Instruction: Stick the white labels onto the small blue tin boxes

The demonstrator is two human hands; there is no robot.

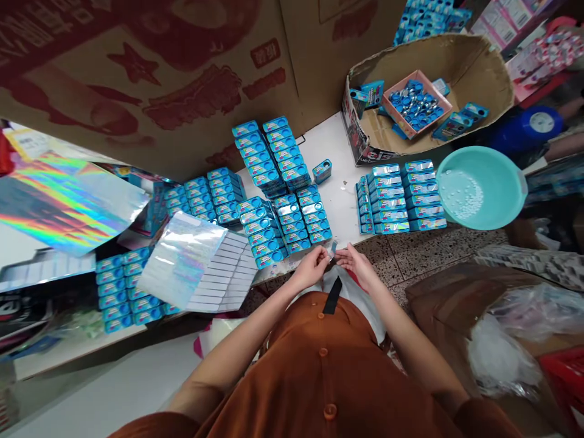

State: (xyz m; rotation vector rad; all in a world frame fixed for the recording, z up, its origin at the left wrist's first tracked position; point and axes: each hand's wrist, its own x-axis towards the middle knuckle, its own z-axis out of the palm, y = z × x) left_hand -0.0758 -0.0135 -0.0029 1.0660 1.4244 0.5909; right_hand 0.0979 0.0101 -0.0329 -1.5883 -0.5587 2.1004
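A small silvery strip point(333, 247), perhaps a sticker, shows between my hands at the table's front edge. My left hand point(312, 267) is closed in a pinch on its lower end. Close beside it, my right hand point(359, 265) has its fingers stretched toward the strip and apart; whether they touch it is unclear. Just beyond my left hand stand stacked small blue boxes point(298, 234) with round openings on top. A single blue box point(322, 171) stands by itself farther back. More blue boxes point(389, 201) are stacked in columns to the right.
An open carton point(365, 155) holds a pink tray point(387, 97) of small round blue-and-silver pieces. A turquoise basin point(502, 188) with white beads stands right. Shiny sticker sheets point(182, 261) lie left. A large cardboard box point(191, 79) blocks the back. Plastic bags point(502, 353) lie lower right.
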